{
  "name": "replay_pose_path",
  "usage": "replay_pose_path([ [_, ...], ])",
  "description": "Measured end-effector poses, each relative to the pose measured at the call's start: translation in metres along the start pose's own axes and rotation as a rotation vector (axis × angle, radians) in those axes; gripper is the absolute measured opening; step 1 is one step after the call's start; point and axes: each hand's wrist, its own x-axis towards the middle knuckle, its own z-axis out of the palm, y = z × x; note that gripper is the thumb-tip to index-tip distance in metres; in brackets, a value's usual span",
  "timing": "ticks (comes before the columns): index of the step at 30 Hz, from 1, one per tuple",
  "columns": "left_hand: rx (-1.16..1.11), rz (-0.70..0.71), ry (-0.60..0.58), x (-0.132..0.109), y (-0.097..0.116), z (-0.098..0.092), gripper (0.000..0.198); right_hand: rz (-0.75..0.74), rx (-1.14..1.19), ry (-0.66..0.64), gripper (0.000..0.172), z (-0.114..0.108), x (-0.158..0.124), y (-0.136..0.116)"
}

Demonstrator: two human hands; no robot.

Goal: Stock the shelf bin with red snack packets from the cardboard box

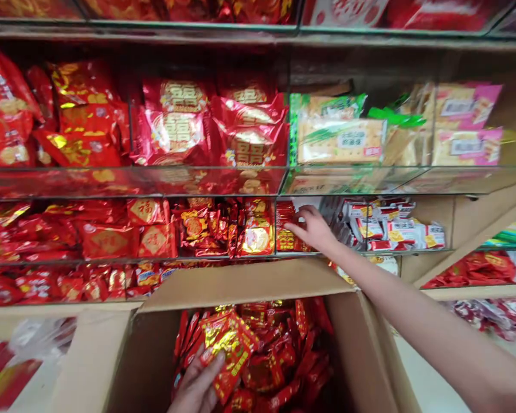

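Near us, we held red-and-gold packets [232, 350] in our left hand [198, 381], above the red sachets [284, 355] filling an open cardboard box [249, 281]. We had our right hand [313, 229] farther away, in a shelf compartment, with thumb and fingers at a stack of small red packs [286, 232]. Right of it we saw white-and-red packages [376, 226]; on the shelf above, a green-trimmed cracker pack [339, 140] and, to its left, shiny double-character bags [176, 129].
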Motion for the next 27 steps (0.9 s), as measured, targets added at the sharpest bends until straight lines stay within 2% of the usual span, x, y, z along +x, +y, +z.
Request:
replay_pose_path([
  [3, 0.001, 0.041, -0.061, -0.006, 0.004, 0.004, 0.05, -0.081, 0.17, 0.204, 0.02, -0.027, -0.022, -0.024],
  [4, 0.006, 0.048, -0.103, -0.007, 0.005, 0.003, 0.041, -0.111, 0.224, 0.245, 0.014, -0.038, -0.037, -0.038],
  [5, 0.017, 0.054, -0.153, -0.008, 0.006, 0.003, 0.033, -0.169, 0.279, 0.222, 0.009, -0.046, -0.056, -0.055],
  [6, 0.031, 0.063, -0.191, -0.009, 0.007, 0.004, 0.029, -0.244, 0.337, 0.148, 0.006, -0.052, -0.077, -0.072],
  [8, 0.053, 0.081, -0.246, -0.012, 0.008, 0.005, 0.027, -0.328, 0.392, -0.196, 0.008, -0.051, -0.12, -0.105],
  [9, 0.064, 0.087, -0.271, -0.013, 0.007, 0.007, 0.029, -0.237, 0.387, -0.369, 0.019, -0.045, -0.139, -0.118],
  [11, 0.09, 0.092, -0.329, -0.014, 0.006, 0.009, 0.034, -0.008, 0.43, -0.591, 0.051, -0.025, -0.165, -0.136],
  [13, 0.121, 0.088, -0.374, -0.014, 0.003, 0.01, 0.04, 0.213, 0.524, -0.69, 0.066, -0.005, -0.174, -0.142],
  [14, 0.131, 0.087, -0.379, -0.015, 0.002, 0.01, 0.042, 0.284, 0.578, -0.712, 0.063, 0.001, -0.175, -0.142],
  [16, 0.136, 0.093, -0.342, -0.015, 0.001, 0.01, 0.045, 0.342, 0.656, -0.735, 0.046, 0.005, -0.173, -0.141],
  [19, 0.112, 0.099, -0.236, -0.015, 0.004, 0.011, 0.045, 0.332, 0.669, -0.743, 0.023, -0.004, -0.17, -0.141],
  [23, 0.094, 0.041, -0.092, -0.012, 0.014, 0.011, 0.044, 0.261, 0.635, -0.68, 0.017, -0.029, -0.164, -0.141],
  [25, 0.083, 0.048, 0.064, -0.008, 0.019, 0.011, 0.056, 0.235, 0.726, -0.488, 0.018, -0.046, -0.152, -0.131],
  [27, 0.058, 0.07, 0.181, -0.005, 0.02, 0.011, 0.069, 0.264, 0.814, -0.178, 0.025, -0.06, -0.132, -0.11],
])
